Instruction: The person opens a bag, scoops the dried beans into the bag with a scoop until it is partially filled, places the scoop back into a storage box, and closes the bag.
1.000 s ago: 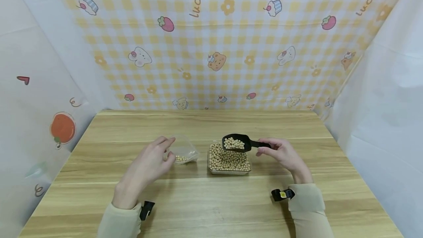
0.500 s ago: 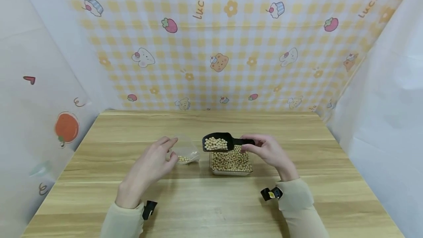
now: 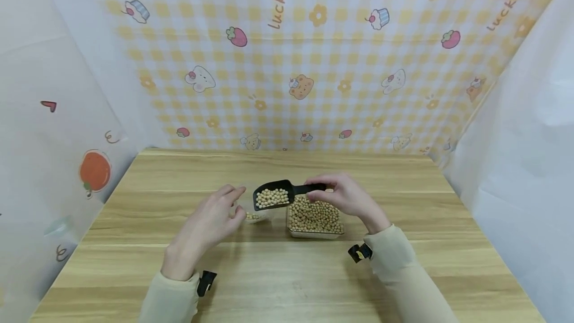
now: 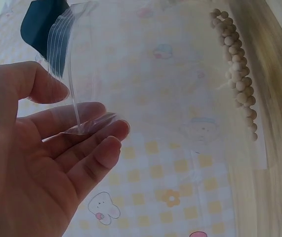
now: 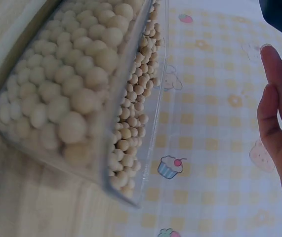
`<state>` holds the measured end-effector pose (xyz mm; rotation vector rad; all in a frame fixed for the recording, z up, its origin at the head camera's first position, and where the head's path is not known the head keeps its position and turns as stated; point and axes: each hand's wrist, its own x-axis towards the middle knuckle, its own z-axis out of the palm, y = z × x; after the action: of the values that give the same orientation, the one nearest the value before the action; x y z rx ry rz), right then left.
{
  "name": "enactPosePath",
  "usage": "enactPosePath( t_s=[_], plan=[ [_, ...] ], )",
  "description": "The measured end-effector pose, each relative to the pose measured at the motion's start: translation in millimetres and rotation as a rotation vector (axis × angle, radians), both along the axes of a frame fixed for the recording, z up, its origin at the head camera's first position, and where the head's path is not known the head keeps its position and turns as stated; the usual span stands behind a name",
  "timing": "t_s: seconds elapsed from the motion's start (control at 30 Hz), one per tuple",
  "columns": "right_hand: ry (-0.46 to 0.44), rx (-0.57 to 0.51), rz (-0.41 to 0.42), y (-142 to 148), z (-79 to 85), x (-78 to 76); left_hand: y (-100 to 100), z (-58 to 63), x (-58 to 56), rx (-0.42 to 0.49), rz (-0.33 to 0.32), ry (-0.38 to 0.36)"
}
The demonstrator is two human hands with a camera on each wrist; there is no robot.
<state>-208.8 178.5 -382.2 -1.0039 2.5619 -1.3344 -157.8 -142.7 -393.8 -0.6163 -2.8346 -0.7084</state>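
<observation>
My right hand (image 3: 345,196) grips the handle of a black scoop (image 3: 290,189), its bowl loaded with soybeans (image 3: 272,197). The scoop hovers over the mouth of a clear zip bag (image 4: 145,89) and hides much of it in the head view. My left hand (image 3: 204,226) holds that bag by its zip edge, thumb and fingers spread at the mouth. A small row of soybeans (image 4: 239,79) lies along the bottom of the bag. Below the right hand stands a clear rectangular box (image 3: 316,235), full of soybeans, on the wooden table.
The wooden table (image 3: 296,283) ends at a yellow checked cloth (image 3: 255,64) behind. White sheets (image 3: 515,128) hang at both sides. Each wrist carries a small black camera mount (image 3: 360,252).
My right hand has carried the loaded scoop leftward from over the box to over the bag. The left hand has kept its hold on the bag.
</observation>
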Motion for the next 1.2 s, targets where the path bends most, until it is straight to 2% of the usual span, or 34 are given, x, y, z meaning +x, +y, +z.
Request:
enactPosePath(
  t_s=[0.3,0.5,0.77,1.0,1.2],
  plan=[
    [0.072,0.09,0.11,-13.1,16.4,-8.3,1.6,-0.4,-0.3,0.003,-0.001,-0.015],
    [0.141,0.178,0.147,-18.8,32.0,-10.0,2.0,-0.9,-0.5,0.007,-0.003,-0.02],
    [0.307,0.301,0.238,-27.3,49.9,-12.8,2.5,-0.8,-0.4,0.01,-0.016,-0.027],
    [0.306,0.374,0.292,-37.4,65.9,-13.8,2.6,0.0,0.3,0.002,-0.005,-0.023],
    [0.372,0.481,0.344,-48.7,83.8,-13.4,1.8,-0.5,-0.3,-0.001,0.0,-0.02]
  ],
)
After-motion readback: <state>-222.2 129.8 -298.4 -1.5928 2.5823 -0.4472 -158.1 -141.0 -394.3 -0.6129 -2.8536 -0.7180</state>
